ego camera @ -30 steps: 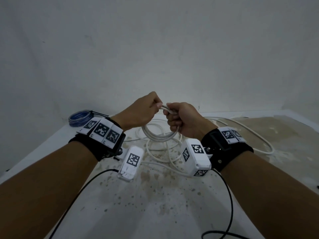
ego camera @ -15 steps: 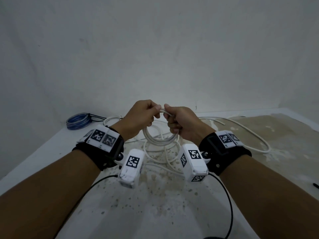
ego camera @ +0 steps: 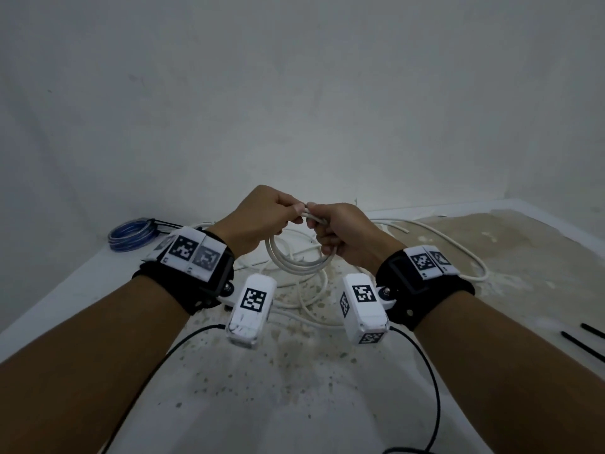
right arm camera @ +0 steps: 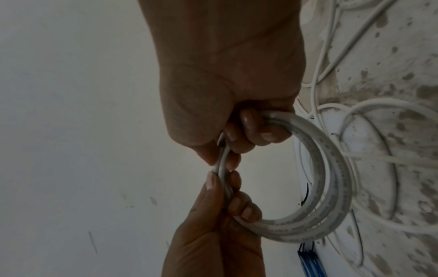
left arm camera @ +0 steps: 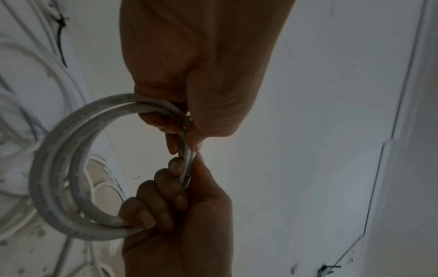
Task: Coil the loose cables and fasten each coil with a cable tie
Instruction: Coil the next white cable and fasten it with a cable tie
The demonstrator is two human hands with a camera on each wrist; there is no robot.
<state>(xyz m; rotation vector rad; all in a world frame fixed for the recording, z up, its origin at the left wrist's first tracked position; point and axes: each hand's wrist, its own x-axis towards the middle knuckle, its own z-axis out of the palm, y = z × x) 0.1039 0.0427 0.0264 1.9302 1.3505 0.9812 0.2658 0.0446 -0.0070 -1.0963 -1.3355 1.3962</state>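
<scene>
Now, coil: white cable coil (ego camera: 296,262) held up over the table (ego camera: 327,404), several loops.
Left hand (ego camera: 262,217): fingers curled round the coil's top.
Right hand (ego camera: 343,231): gripping beside it, thumbs nearly touching.
Head view only: blue coil (ego camera: 131,232) far left, black cable ties (ego camera: 586,342) right.
Wrist views: printed lettering along the cable.

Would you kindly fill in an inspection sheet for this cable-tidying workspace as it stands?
Surface: white table, stained and speckled.
Job's things: white cable coil held up; blue coil far left; black cable ties at right edge.
Clutter: nothing seen.
Grip: left hand and right hand both pinch the white coil's top.
Cables: loose white cable sprawls on the table.
Surroundings: plain white wall.
</scene>
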